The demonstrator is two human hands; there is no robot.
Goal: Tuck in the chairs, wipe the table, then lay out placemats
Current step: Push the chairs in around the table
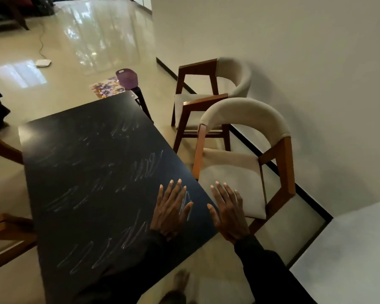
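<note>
Left hand (171, 212) and right hand (228, 213), fingers spread, at the black table (86, 167) streaked with whitish smears.

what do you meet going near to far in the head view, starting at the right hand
right hand → near beige chair → far beige chair → white device on the floor; the purple container and floral mat past the table are left out, since their depth against the far chair is unclear

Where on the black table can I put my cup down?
Nearly anywhere: the table is bare from its far edge to the near end, only streaky. It's crowded at the near right corner, where the left hand and right hand are spread.
</note>
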